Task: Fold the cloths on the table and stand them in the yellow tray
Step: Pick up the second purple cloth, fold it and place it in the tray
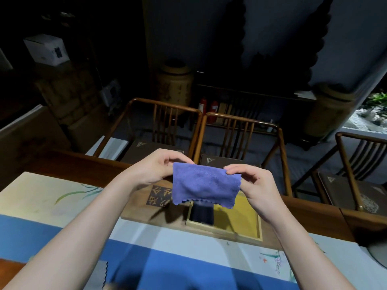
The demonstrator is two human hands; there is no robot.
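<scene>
A purple cloth (pixel 204 185) hangs folded in the air above the table. My left hand (pixel 156 167) pinches its top left corner and my right hand (pixel 254 185) pinches its top right corner. Below it sits the yellow tray (pixel 249 220) with a wooden rim. A dark folded cloth (pixel 202 213) stands upright at the tray's left end, partly hidden by the purple cloth. A grey cloth (pixel 100 273) lies at the near left of the table, partly under my left forearm.
The table carries a blue and cream runner (pixel 178 264) and a wooden board with characters (pixel 159 195) left of the tray. Three wooden chairs (pixel 240 139) stand along the far side. A fan-like grey object (pixel 377 254) sits at the right edge.
</scene>
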